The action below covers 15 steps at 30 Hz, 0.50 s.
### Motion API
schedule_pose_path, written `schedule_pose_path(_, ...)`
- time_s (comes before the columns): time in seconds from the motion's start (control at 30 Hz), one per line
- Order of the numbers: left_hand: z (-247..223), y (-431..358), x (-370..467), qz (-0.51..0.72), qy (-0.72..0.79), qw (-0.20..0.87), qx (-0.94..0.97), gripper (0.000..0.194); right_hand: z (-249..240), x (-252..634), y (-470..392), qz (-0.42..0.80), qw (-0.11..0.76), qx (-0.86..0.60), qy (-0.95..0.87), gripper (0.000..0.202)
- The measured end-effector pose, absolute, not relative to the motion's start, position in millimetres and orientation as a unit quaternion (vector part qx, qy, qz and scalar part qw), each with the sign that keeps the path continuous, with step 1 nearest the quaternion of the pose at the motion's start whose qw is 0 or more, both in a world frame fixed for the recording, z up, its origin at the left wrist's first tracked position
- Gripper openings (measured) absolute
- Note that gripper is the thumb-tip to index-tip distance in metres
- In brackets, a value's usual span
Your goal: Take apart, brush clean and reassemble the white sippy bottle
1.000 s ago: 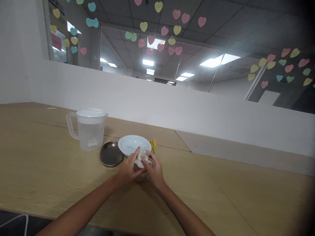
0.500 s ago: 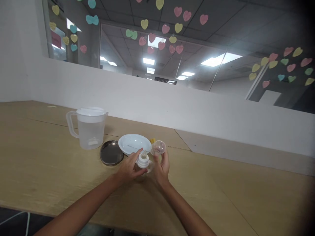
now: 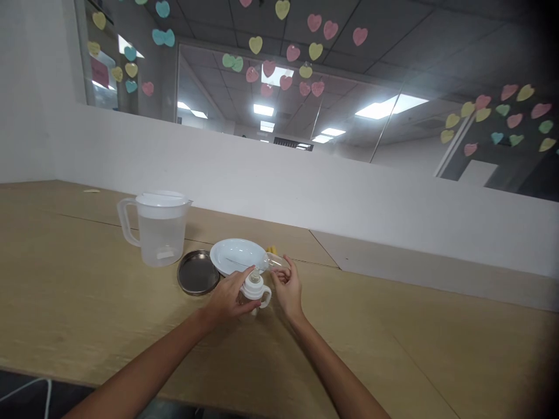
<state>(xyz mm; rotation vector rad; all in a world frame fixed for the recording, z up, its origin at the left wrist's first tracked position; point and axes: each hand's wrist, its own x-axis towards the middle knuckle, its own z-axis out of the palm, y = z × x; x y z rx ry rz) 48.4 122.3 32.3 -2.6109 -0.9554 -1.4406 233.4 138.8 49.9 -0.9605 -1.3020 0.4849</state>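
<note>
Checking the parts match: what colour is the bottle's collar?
White; the collar shows best in the head view.

white-topped bottle (image 3: 253, 288) upright; clear cap (image 3: 274, 261) off, sideways

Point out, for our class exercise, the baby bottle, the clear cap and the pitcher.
Baby bottle (image 3: 252, 293): head view, on its white collar.
Clear cap (image 3: 273, 262): head view, on its side.
Pitcher (image 3: 161, 234): head view, on its body.

Left hand (image 3: 227, 295) holds bottle (image 3: 254, 287), right hand (image 3: 288, 289) cap (image 3: 273, 261).
</note>
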Motion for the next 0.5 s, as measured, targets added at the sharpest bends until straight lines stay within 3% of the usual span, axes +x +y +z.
schedule_pose_path(0.23, 31.9, 122.3, 47.7, -0.446, -0.315, -0.011, -0.838, 0.070, 51.6, 226.3, 133.7, 0.272, 0.626, -0.377, -0.626, 0.047)
schedule_pose_path(0.5, 34.2, 120.8, 47.5, -0.450, -0.310, -0.016, -0.837, 0.068, 59.1, 221.6, 119.9, 0.343, 0.572, -0.358, -0.654, 0.053)
